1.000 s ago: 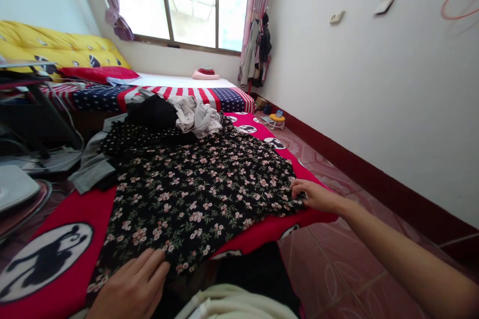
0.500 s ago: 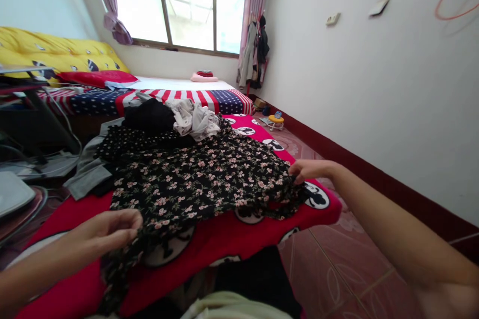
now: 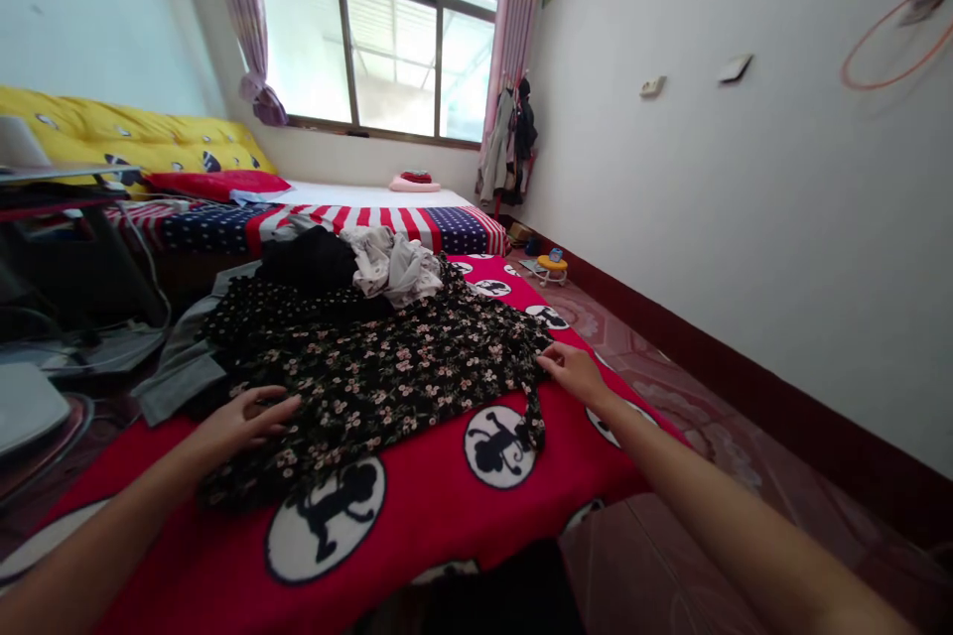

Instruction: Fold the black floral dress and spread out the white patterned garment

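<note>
Red blanket with black-and-white monkey roundels point(image 3: 441, 506), lying beneath a black floral-print cloth garment point(image 3: 394, 372), spread with creases. Heap of crumpled black and pale clothes point(image 3: 320, 260), at the garment's far side. Left hand point(image 3: 249, 424), fingers parted, at its left edge; right hand point(image 3: 575, 371), fingertips at its right edge, pinch indeterminable.

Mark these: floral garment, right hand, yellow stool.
Floral garment point(image 3: 406, 362): head view, middle of printed fabric.
Right hand point(image 3: 574, 374): head view, back of hand.
Yellow stool point(image 3: 550, 265): head view, on its seat.
</note>
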A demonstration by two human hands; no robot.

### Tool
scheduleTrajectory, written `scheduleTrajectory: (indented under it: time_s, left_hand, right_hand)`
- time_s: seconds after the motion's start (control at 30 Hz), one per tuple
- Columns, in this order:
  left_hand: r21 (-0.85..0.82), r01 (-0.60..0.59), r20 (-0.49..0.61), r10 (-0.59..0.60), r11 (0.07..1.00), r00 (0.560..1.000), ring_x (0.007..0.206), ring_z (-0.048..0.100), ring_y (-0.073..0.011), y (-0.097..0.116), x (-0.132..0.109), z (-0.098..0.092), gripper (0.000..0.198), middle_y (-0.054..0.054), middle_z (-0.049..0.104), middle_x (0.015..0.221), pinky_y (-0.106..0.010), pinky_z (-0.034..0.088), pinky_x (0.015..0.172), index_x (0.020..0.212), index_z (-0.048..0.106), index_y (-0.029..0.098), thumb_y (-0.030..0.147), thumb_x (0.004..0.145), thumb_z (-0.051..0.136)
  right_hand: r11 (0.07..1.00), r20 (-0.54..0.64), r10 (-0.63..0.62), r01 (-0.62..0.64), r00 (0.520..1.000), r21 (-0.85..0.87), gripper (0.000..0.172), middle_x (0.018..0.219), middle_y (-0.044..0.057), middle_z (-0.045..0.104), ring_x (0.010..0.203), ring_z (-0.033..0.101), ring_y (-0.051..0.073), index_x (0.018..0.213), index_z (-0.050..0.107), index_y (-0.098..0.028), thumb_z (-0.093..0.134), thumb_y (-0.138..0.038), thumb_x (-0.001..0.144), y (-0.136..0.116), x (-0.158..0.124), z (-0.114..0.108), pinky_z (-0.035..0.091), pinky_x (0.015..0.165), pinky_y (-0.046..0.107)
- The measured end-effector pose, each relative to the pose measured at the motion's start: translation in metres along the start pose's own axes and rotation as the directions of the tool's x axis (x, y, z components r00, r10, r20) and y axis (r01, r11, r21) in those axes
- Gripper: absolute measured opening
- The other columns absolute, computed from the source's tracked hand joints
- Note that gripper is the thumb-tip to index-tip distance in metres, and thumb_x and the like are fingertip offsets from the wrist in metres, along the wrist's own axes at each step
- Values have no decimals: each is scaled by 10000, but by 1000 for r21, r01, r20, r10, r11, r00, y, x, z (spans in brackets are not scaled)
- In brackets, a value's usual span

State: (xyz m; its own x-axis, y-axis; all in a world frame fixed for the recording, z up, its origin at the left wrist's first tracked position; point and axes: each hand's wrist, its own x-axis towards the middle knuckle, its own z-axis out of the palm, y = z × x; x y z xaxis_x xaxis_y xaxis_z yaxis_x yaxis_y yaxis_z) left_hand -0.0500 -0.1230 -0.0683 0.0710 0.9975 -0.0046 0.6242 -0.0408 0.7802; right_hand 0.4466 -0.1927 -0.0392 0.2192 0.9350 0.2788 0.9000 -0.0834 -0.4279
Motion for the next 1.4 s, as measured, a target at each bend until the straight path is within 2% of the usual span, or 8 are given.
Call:
scheduleTrajectory:
  time_s: [0.23,0.43,0.5,0.6,0.73,0.9,1.2,1.4]
  left_hand:
    - [442,-302,26,325,844,945,1221,511,-356,12,-45,35,827,-124,453,1430,-471,425,1002,1382,460,242,577,653,659]
    - [551,-281,-66,377,786,924,1182,545,-317,13,-56,48,543,-111,562,1325,-427,456,964,1235,610,208,527,811,496]
    - [531,-270,-75,362,803,929,1170,559,-311,11,-51,45,512,-100,583,1302,-405,469,947,1160,654,213,548,803,505]
    - [489,-278,-93,367,826,926,1125,594,-294,7,-44,40,456,-80,627,1240,-368,490,906,1069,690,225,548,801,509]
    - [445,-301,-112,386,843,916,1030,637,-267,-3,-38,35,340,-54,674,1150,-354,489,882,971,700,231,443,829,475]
    - [397,-250,-148,331,883,932,943,653,-254,-3,-37,29,316,-55,710,1026,-341,479,874,902,674,234,431,848,433]
    - [609,-483,-12,616,629,787,1245,464,-325,38,-57,49,339,-95,521,1348,-464,389,1036,1022,692,251,455,762,618]
    - [598,-345,-54,466,723,883,1078,585,-270,37,-49,50,245,-96,614,1194,-372,480,898,816,673,207,328,846,462]
  right_hand:
    - [993,289,84,-57,954,-99,246,834,54,658,787,600,199,894,585,-186,673,-351,734,-25,-39,23,358,605,250]
    - [997,621,49,-75,782,15,224,483,-23,534,510,566,153,581,532,-174,756,-193,573,-49,17,-19,406,492,236]
    - [976,568,-6,-119,823,182,192,564,-1,597,542,609,166,698,579,-175,742,-249,629,-58,50,-36,474,512,255]
    - [845,123,5,-70,992,531,276,910,59,674,797,674,184,1010,552,-207,641,-303,767,-65,94,-45,560,661,294]
    - [884,-264,184,-42,947,466,343,1118,76,642,981,642,186,1158,513,-216,510,-246,817,-45,108,-19,560,771,315]
    - [966,-97,167,-143,981,217,219,832,48,692,873,657,236,882,671,-177,623,-170,669,0,81,27,514,829,354]
    - [991,3,100,-99,995,-95,577,1299,176,561,1195,520,302,1295,521,-144,667,-257,748,9,73,51,416,961,386]
    - [976,44,107,-96,993,-196,330,1073,113,680,1012,614,282,1035,677,-198,684,-318,729,7,73,43,453,798,330]
